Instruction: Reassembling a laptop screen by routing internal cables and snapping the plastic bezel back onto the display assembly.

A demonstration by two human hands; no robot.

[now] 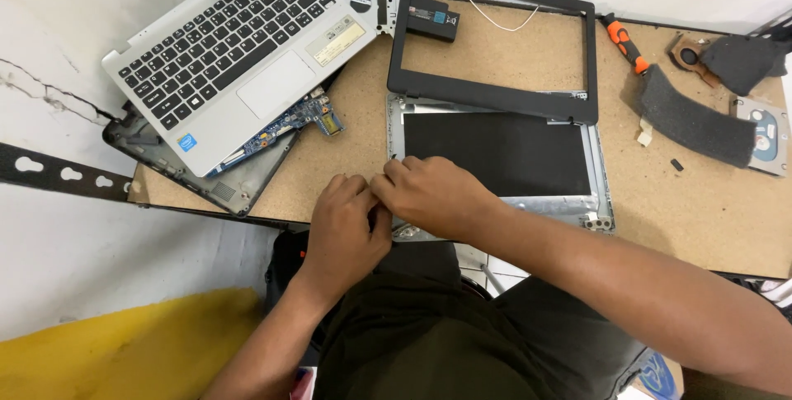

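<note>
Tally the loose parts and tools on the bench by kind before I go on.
Laptop keyboard decks: 1
Laptop base shells: 1
Black screen bezels: 1
Screen panels in lid: 1
Orange-handled screwdrivers: 1
Grey foam pieces: 2
Hard drives: 1
Small black modules: 1
Total: 9

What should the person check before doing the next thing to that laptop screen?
1. Both hands on the work: left hand and right hand meet at the screen panel's near-left corner: ok.
2. Panel lying flat on the table: ok.
3. Black bezel frame already off: ok.
4. Screwdriver within reach: ok.
5. What the fingers pinch: cannot tell.
</note>
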